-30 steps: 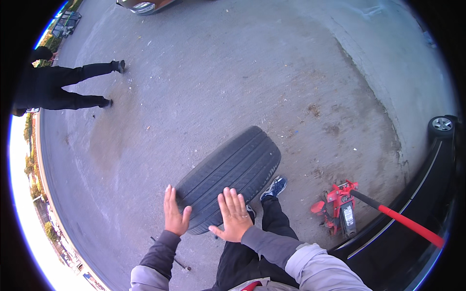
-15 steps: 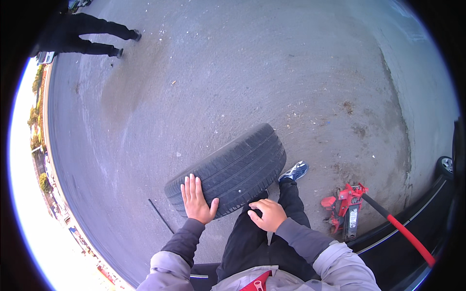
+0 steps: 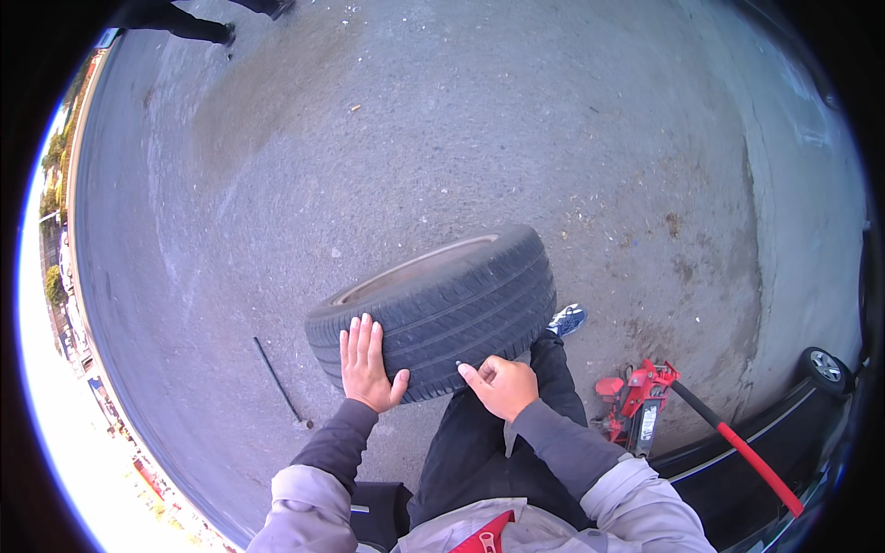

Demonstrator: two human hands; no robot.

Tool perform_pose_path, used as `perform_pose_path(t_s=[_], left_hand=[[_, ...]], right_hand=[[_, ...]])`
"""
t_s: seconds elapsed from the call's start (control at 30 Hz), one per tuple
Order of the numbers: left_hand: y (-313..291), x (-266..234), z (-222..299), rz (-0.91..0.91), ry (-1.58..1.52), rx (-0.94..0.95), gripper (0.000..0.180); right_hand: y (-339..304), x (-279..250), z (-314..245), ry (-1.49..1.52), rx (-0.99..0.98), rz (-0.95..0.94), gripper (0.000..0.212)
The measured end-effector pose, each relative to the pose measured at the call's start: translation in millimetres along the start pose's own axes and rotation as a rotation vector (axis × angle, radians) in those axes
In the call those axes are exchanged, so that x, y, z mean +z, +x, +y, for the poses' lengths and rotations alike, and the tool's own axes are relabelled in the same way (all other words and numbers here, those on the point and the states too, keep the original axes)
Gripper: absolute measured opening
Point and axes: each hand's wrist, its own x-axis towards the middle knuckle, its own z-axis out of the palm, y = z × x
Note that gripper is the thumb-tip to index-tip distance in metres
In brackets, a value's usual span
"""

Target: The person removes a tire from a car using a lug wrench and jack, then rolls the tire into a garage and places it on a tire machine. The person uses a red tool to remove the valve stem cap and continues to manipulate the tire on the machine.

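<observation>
A black car tire on a wheel (image 3: pixel 461 313) stands upright on its tread in front of my legs, tilted so the rim's edge shows on its far side. My left hand (image 3: pixel 369 367) lies flat on the left part of the tread, fingers stretched out and thumb apart. Over the near part of the tread, my right hand (image 3: pixel 505 387) has its fingers curled in and thumb pressed toward them. Its thumb tip is at a small pale spot (image 3: pixel 459 363) on the tread. Whatever the curled fingers may hold is hidden.
A dark metal bar with a socket-like end (image 3: pixel 277 380) lies left of the tire. At the right stand a red floor jack (image 3: pixel 645 392) with a long handle and a black car (image 3: pixel 774 442). Another person's legs (image 3: pixel 189 20) are at the far left.
My right hand has moved left and up onto the tread, its thumb reaching the pale spot. The wheel has tilted toward me, showing more rim. My left hand stays flat on it.
</observation>
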Motion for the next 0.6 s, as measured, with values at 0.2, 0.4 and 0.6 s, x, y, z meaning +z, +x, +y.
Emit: perform_pose_path(t_s=[0.2, 0.4, 0.6], left_hand=[[-14.0, 1.4, -14.0, -0.002, -0.003, 0.004, 0.096], [-22.4, 0.6, -30.0, 0.019, -0.01, 0.025, 0.094], [-24.8, -1.8, -35.3, -0.005, -0.006, 0.01, 0.095]], right_hand=[[5.4, 6.6, -17.5, -0.16, 0.095, -0.06, 0.064], [4.4, 13.5, -29.8, -0.196, 0.052, -0.06, 0.069], [7.1, 11.6, -37.8, -0.223, 0.053, -0.134, 0.069]])
